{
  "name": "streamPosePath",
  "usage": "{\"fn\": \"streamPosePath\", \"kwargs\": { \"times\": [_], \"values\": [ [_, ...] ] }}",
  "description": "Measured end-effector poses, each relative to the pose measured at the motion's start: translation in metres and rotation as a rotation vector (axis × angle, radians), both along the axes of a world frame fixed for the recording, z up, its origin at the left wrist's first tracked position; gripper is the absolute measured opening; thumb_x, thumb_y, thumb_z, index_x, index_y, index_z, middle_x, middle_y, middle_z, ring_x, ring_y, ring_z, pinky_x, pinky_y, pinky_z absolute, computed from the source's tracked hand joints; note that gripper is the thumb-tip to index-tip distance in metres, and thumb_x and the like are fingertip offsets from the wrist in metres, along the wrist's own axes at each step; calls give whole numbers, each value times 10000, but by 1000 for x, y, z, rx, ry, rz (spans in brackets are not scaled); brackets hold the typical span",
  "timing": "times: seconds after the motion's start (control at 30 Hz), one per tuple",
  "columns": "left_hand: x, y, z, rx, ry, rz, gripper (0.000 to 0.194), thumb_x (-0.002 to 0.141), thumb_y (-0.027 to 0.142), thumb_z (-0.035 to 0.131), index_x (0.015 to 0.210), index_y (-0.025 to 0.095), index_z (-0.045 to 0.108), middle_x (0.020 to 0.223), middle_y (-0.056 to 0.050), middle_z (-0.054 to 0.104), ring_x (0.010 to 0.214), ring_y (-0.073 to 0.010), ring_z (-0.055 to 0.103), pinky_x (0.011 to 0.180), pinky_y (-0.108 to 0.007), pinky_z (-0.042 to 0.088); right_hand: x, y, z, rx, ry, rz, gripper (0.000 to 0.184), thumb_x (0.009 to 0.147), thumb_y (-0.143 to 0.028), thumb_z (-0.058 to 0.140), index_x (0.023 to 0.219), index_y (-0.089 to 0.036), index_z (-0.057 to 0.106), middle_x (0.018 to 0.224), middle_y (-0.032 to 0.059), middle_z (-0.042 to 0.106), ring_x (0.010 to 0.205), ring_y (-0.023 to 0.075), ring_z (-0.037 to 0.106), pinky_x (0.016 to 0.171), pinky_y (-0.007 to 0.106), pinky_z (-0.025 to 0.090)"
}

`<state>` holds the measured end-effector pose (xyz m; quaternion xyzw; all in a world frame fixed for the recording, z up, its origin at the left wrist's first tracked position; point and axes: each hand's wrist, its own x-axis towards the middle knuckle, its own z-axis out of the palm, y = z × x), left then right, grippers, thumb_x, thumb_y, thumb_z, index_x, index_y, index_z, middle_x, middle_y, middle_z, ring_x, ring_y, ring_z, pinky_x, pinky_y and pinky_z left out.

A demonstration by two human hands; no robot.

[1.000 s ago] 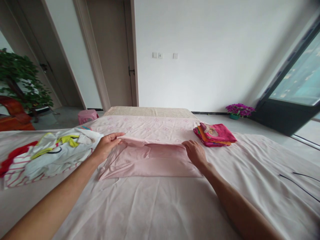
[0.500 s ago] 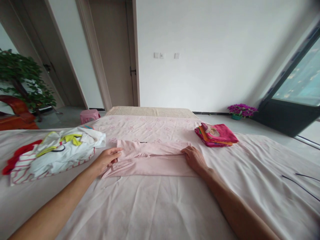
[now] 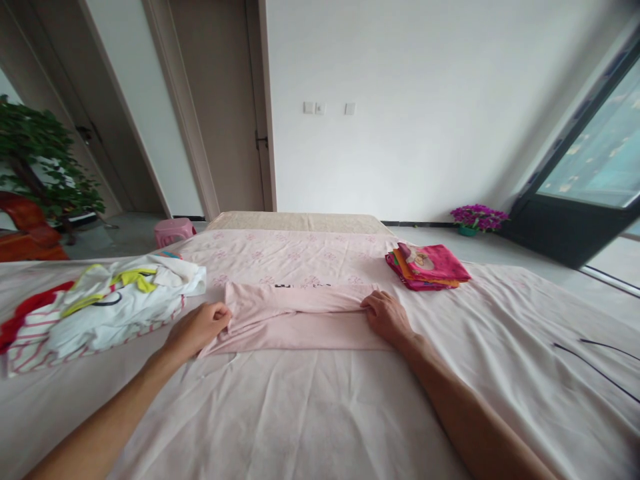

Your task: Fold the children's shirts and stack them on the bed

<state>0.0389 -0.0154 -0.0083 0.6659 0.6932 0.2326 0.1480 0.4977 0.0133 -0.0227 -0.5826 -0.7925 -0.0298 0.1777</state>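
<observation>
Two hands of mine stand apart at opposite ends of one pink cloth (image 3: 310, 330), which lies folded in a long strip before me. From its middle, my left hand (image 3: 200, 327) sits at nine o'clock, fingers curled at the edge, and my right hand (image 3: 390, 317) at three, fingers bent over the end; whether either pinches or merely presses, I cannot tell. Creases fan from the left end and the corner at eight o'clock flares out, so I judge that end wants the care: light, even tension between the hands, then smoothing from the middle outward, keeping the straight near edge at six as my guide. Pulling harder on one side would likely skew the strip. Some dark print shows at the twelve o'clock edge. Underneath spreads a pale sheet (image 3: 320, 413). Farther out, a loose clothes pile (image 3: 100, 333) lies toward nine, a folded stack (image 3: 443, 263) at two, a pink stool (image 3: 174, 230) at ten and purple flowers (image 3: 477, 217) beyond the stack.
</observation>
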Motion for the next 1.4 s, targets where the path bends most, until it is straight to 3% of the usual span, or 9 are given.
{"fn": "streamPosePath", "kwargs": {
  "times": [0.1,0.2,0.3,0.5,0.7,0.8,0.97,1.2,1.4],
  "values": [
    [10,6,10,240,263,7,255,847,383,484,833,233,689,954,-75,688,937,-244,639,854,-329,450,0,0,0,9,-17,4,309,792,-107,486,950,-211,730,968,57,682,963,197,567,873,279,388],
    [27,20,6,344,222,-184,331,913,353,394,987,202,680,1087,-100,673,1071,-226,605,984,-323,422,-1,0,1,8,-25,17,320,772,-98,488,955,-204,729,970,59,683,970,199,569,879,280,384],
    [41,33,-11,240,220,-254,446,951,397,345,1241,177,601,1283,-124,618,1223,-240,535,1067,-381,381,-3,-3,2,4,-36,22,324,747,-91,497,943,-203,730,957,56,687,965,197,574,875,277,383],
    [42,41,-31,-16,395,-47,634,928,563,354,1457,224,435,1554,-167,371,1409,-410,308,1031,-694,274,0,-9,6,2,-35,-40,257,802,-128,503,866,-225,733,912,38,701,904,187,603,833,273,390],
    [57,57,-7,177,429,-134,502,979,376,262,1171,147,664,1257,-179,652,1224,-304,537,1093,-479,307,-22,-6,28,13,46,-124,393,974,-218,334,1175,-212,672,1158,73,687,1037,203,617,893,291,407],
    [83,64,-9,232,387,-225,535,991,374,233,1312,123,579,1349,-169,601,1296,-268,490,1093,-398,329,-59,-4,30,-30,-25,-1,493,1014,-325,313,1450,-143,454,1438,126,527,1308,256,475,1073,360,326],
    [102,65,-40,127,436,-142,611,953,550,317,1451,225,456,1530,-157,422,1396,-385,341,1079,-593,273,-101,9,2,-115,-88,76,643,1023,-502,253,1546,-130,298,1604,125,267,1485,281,208,1189,441,170],
    [62,70,-52,108,471,-126,674,926,599,325,1503,257,388,1530,-153,414,1420,-371,318,1128,-614,155,-39,33,-20,-255,-153,-92,649,1016,-534,231,1563,-186,257,1628,105,204,1503,255,151,1193,473,106],
    [28,71,-57,-15,438,-8,698,918,587,306,1518,236,365,1610,-142,284,1481,-355,215,1119,-592,223,-1,32,-23,-242,-207,-264,644,1014,-513,227,1562,-177,256,1626,103,204,1499,255,160,1183,523,86]
  ]
}}
